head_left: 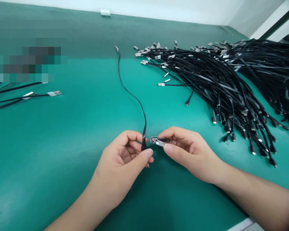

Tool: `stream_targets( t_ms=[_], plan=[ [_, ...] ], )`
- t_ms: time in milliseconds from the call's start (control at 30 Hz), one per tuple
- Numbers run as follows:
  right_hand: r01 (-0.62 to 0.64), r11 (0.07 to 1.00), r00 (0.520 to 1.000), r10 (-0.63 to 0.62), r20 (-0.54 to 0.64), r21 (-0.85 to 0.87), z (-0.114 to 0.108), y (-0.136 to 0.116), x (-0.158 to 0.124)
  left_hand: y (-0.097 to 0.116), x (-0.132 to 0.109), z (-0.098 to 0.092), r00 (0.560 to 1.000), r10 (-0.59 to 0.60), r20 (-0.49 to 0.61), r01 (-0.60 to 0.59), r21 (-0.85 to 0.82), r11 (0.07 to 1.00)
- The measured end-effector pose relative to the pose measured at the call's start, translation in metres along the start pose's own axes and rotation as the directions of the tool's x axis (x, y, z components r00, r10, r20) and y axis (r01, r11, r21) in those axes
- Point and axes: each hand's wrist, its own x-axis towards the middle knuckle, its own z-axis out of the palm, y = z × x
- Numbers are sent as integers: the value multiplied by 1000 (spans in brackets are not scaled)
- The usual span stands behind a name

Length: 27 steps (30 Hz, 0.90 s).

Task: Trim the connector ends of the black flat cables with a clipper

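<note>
L hand [124, 160] pinches a USB cable [139, 102] at its molded black plug, thumb vs. bent fingers; plug tip hidden by thumb. R hand [191, 152] grasps a chrome nail clipper [159, 141] btwn thumb & index, other fingers curled, partly hidden; clipper's cutting end sits just R of the USB cable's near end, can't tell if it touches the L fingertips. Forearms cut off by the frame. Cord is flat, glossy, runs off in a loose S to a small metal plug [117, 48], resting on smooth green mat [74, 154]. R of USB cable: tangled pile of black cables [207, 77], w/ silver rect. plugs & small dark ones, overlap too dense to count. Farther R: 2nd pile [267, 57], cut off. Well L of USB cable: few loose cords [7, 102] w/ shiny plugs, cut off, partly under pixelated patch [29, 51]. Beyond USB cable: whitish scrap [105, 12], unclear mat'l.
</note>
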Motion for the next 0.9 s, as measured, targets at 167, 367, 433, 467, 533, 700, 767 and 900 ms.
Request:
stream_targets(
  t_ms=[167,367,433,467,533,700,767,900],
  plan=[
    [3,1000,1000,-3,20,5,1,-1,-1,-3,1,1,1000,14,-14,-14,-14,1000],
    [-8,1000,1000,8,21,28,2,3,-2,-5,3,0,999,33,-6,-33,-26,999],
    [11,1000,1000,-11,28,8,2,4,-2,-6,4,0,999,41,-3,-41,-18,999],
    [20,1000,999,-19,33,-5,2,4,-2,-6,4,0,999,46,-2,-46,-15,999],
    [34,999,998,-32,44,-33,2,4,-1,-7,5,1,998,57,-3,-57,-17,998],
    [32,996,999,-28,46,-81,1,4,0,-5,6,3,997,82,-13,-83,-41,996],
    [37,995,998,-32,48,-92,0,5,0,-4,6,3,996,88,-16,-89,-38,995],
    [50,991,998,-44,47,-126,0,5,-1,-5,6,3,994,103,-27,-103,-22,994]
  ],
)
